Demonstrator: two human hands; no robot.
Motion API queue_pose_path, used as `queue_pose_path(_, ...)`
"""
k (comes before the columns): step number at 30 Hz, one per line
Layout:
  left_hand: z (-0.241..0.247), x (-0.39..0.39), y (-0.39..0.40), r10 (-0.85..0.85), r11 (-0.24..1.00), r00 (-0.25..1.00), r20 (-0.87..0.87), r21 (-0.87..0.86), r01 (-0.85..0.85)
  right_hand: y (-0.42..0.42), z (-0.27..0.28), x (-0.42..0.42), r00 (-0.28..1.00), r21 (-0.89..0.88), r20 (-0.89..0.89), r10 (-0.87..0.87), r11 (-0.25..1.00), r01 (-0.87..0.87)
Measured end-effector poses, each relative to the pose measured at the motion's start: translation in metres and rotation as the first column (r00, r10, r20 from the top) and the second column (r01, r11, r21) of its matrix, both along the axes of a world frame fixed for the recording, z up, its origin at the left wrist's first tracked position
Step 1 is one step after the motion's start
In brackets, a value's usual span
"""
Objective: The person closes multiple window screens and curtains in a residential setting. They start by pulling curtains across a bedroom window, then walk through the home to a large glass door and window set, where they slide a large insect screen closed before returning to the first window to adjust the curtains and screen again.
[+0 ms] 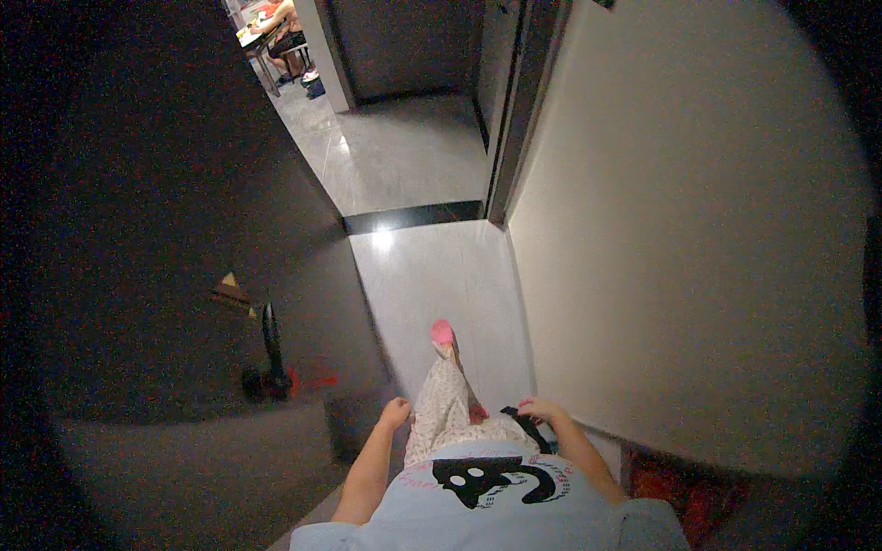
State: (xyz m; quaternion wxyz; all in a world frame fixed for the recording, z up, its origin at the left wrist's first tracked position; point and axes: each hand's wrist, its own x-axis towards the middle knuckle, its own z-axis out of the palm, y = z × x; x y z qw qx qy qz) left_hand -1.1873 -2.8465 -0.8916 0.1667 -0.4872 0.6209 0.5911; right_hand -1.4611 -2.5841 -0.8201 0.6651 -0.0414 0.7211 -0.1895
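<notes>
My left hand (396,412) hangs beside my patterned light trousers (441,399) with its fingers curled in, and nothing shows in it. On the other side, my right hand (543,410) is bent at the wrist next to a black strap-like thing (527,425). Whether the fingers grip this black thing or only overlap it is unclear. A pink slipper (442,332) on one foot points forward on the pale floor (448,275). My other foot is mostly hidden by the trousers. Below my chest spreads a light blue shirt (413,513) with a black printed figure.
A dark threshold strip (417,217) crosses the floor ahead. A dark door panel (172,206) with a handle (271,344) stands at left, a pale wall (675,241) at right. Beyond, a person (284,34) sits at a table (258,43). Something red (679,489) lies at lower right.
</notes>
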Motion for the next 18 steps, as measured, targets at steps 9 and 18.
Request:
queue_pose_path(9,-0.039,-0.005,-0.109,0.301,0.953,0.926,0.228,-0.055,-0.296,-0.086,-0.020,-0.070,0.971,-0.033,-0.098,-0.217,0.976,0.215)
queue_pose_path(18,-0.035,-0.165,-0.202,0.649,0.753,0.750,-0.127,-0.036,-0.657,-0.169,-0.159,-0.238,0.801,0.222,-0.545,0.246,0.964,-0.145)
